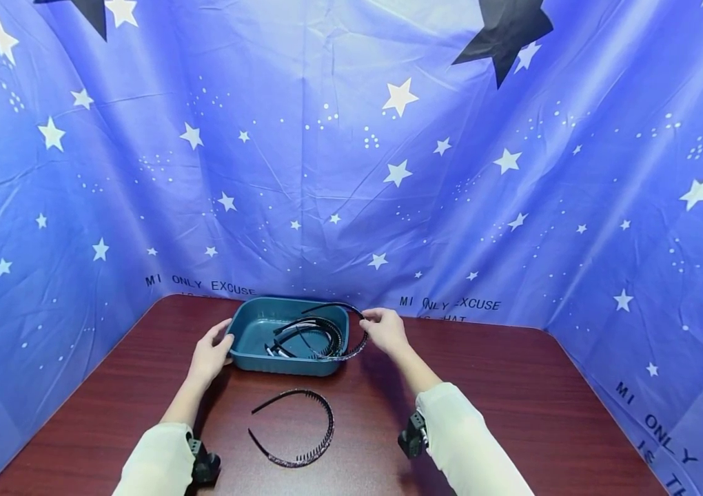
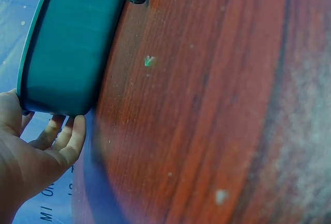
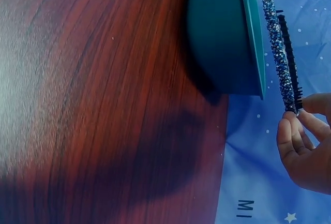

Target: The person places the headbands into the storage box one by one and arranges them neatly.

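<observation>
A teal plastic basin (image 1: 246, 359) stands toward the back of the table. My left hand (image 1: 207, 355) grips its left end, fingertips against the outer wall (image 2: 72, 53). With thumb and fingers, my right hand (image 1: 385, 331) pinches a toothed headband (image 1: 364, 339) at the curve. In the right wrist view this headband (image 3: 281, 53) shows a blue-silver glittery outside and black teeth, raised above the basin's rim. Several black headbands (image 1: 333, 331) lie inside the basin, at its right side. Another headband (image 1: 330, 427), with pink-silver glitter, lies on the table in front, its ends toward the left.
The dark red wood-grain table (image 1: 513, 413) has a back edge close behind the basin. A blue star-printed curtain (image 1: 327, 172) hangs around the back and sides. Each forearm has a white sleeve and a black wrist camera (image 1: 412, 435).
</observation>
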`<state>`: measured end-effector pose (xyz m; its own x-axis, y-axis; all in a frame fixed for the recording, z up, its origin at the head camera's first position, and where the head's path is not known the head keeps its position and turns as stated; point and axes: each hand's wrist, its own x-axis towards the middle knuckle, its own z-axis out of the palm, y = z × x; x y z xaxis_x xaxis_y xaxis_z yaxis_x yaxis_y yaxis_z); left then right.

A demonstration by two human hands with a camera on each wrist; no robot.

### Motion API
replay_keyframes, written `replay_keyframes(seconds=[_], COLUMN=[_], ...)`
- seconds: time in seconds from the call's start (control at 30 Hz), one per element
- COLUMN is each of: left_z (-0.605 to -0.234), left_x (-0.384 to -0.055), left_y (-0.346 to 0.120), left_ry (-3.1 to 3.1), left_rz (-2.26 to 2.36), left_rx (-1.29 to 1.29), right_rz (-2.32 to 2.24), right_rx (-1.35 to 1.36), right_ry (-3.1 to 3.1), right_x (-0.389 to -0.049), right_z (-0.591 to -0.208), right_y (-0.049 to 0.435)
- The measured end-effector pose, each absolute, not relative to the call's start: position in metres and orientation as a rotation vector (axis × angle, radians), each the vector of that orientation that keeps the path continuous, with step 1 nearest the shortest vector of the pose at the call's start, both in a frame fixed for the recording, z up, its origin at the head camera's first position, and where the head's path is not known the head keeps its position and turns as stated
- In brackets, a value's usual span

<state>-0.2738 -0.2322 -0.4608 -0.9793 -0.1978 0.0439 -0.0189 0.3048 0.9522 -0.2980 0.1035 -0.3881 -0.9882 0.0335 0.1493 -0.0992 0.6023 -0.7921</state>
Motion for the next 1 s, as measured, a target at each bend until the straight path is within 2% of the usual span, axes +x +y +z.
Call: replay_keyframes(seconds=[1.0], left_z=[-0.461], left_x=[-0.273], left_y=[-0.232], left_ry=[-2.394], left_rz=[-1.766], left_rx=[0.198], right_rz=[1.331], right_rx=[0.030], right_ry=[-2.645], right_x=[-0.302], right_z=[-0.393], right_y=[0.076])
